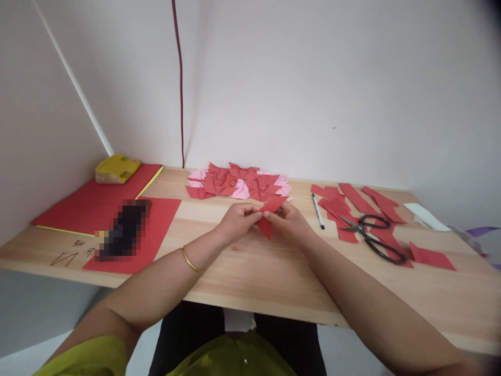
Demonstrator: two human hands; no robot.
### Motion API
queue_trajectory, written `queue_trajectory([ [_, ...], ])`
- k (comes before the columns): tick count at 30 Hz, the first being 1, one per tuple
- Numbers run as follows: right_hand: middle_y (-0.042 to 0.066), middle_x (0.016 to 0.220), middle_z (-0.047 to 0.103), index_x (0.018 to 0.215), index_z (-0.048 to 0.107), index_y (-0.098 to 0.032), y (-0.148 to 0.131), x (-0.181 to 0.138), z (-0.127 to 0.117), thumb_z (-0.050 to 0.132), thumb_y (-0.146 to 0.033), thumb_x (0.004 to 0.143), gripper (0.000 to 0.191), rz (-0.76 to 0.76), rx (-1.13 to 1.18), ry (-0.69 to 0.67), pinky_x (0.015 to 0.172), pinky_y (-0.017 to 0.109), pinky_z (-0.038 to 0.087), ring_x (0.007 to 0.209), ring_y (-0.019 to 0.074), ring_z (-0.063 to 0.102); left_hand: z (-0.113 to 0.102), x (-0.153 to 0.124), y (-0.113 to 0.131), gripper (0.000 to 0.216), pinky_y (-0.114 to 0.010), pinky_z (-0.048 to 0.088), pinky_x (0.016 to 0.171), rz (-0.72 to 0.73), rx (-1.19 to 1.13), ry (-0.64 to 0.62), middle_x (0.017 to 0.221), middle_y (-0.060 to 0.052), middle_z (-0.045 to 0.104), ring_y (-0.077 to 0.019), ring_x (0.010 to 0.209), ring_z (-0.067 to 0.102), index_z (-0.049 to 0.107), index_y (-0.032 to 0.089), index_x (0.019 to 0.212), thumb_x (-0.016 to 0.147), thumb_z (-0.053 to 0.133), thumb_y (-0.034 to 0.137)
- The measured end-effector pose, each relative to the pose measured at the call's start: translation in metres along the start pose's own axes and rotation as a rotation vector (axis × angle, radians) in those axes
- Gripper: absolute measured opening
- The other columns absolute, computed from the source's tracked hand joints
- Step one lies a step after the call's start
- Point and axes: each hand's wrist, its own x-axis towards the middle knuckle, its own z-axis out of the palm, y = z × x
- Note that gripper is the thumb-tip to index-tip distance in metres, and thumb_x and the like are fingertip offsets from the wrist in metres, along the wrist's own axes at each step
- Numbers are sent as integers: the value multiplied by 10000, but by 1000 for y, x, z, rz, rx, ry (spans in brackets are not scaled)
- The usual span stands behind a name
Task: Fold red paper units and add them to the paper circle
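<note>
Both the left hand [237, 219] and the right hand [288, 222] pinch a folded red paper piece [269, 213] just above the table [250, 271]. Folded red and pink paper units [238, 183] lie behind it; black scissors [371, 235] rest on red strips [352, 201] to the right.

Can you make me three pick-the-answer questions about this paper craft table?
1. Where are the scissors?
A. on the red strips
B. on the yellow packet
C. in a hand

2. What colours is the folded paper pile?
A. blue and green
B. red and pink
C. all white

3. What are the left hand and right hand doing?
A. resting flat
B. holding a pen
C. both pinching a red paper piece

Answers: 1 A, black scissors lie on the strips, right of the hands. 2 B, those colours show. 3 C, fingers of both grip it.
</note>
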Motion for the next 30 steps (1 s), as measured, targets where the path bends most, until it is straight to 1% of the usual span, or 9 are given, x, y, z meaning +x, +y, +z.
queue_trajectory([
  [4, 25, 832, 667, 855, 633, -191, 4, 0, -2, 684, -364, 748, 210, -2, 25, 28, 738, 302, 487, 767, 155, 612, 1, -2, 3, 189, -282, 479, 684, -14, 20, -36, 774, -64, 690, -159, 714, 625, 696, 134, 768, 732, 633, 309],
  [8, 18, 825, 661, 865, 642, -200, 4, 0, -1, 688, -352, 750, 196, -16, 81, 3, 740, 298, 486, 766, 148, 609, 1, -2, 3, 182, -270, 478, 672, -5, 33, -19, 765, -56, 687, -154, 707, 627, 691, 130, 770, 741, 609, 289],
  [11, 5, 818, 653, 850, 649, -206, 5, 0, -1, 691, -329, 747, 165, -47, 78, -5, 736, 285, 480, 758, 134, 603, 2, -2, 3, 133, -250, 462, 635, -9, 13, 22, 696, -28, 663, -133, 648, 607, 667, 127, 711, 714, 607, 246],
  [13, -6, 800, 645, 837, 654, -210, 6, 0, -1, 698, -291, 739, 135, -74, 50, -13, 716, 274, 475, 732, 122, 598, 3, -1, 3, 90, -232, 441, 598, -13, -16, 75, 622, -5, 631, -113, 589, 578, 633, 128, 636, 679, 597, 199],
  [17, -4, 784, 653, 839, 658, -212, 5, 1, -4, 693, -261, 740, 115, -98, 2, -80, 706, 284, 476, 720, 127, 607, 4, 2, 2, 95, -208, 378, 514, -54, -118, 143, 512, 18, 570, -87, 496, 514, 562, 135, 536, 629, 568, 156],
  [21, 17, 855, 670, 859, 666, -215, 0, 0, -9, 673, -296, 760, 128, -117, -52, -121, 745, 299, 479, 780, 141, 615, -1, 5, 0, 83, -215, 366, 500, -99, -183, 107, 536, -1, 598, -94, 497, 515, 570, 133, 551, 625, 580, 170],
  [24, 29, 893, 668, 834, 672, -207, -2, 1, -13, 680, -307, 755, 128, -162, -121, -113, 772, 299, 473, 817, 149, 612, -5, 5, 0, 78, -222, 373, 510, -111, -210, 59, 555, -7, 602, -92, 502, 513, 600, 122, 599, 631, 624, 189],
  [27, 31, 876, 667, 827, 671, -208, -3, 1, -15, 680, -320, 757, 132, -195, -150, -88, 765, 301, 476, 806, 151, 610, -7, 3, 2, 158, -226, 393, 545, -113, -222, 0, 588, -13, 613, -86, 526, 521, 635, 109, 655, 655, 682, 259],
  [30, 37, 876, 662, 825, 672, -211, -5, 1, -16, 671, -321, 768, 123, -223, -182, -93, 761, 307, 478, 804, 153, 611, -7, 2, 4, 230, -237, 422, 599, -90, -201, -27, 663, -31, 650, -97, 591, 559, 666, 105, 718, 668, 713, 324],
])
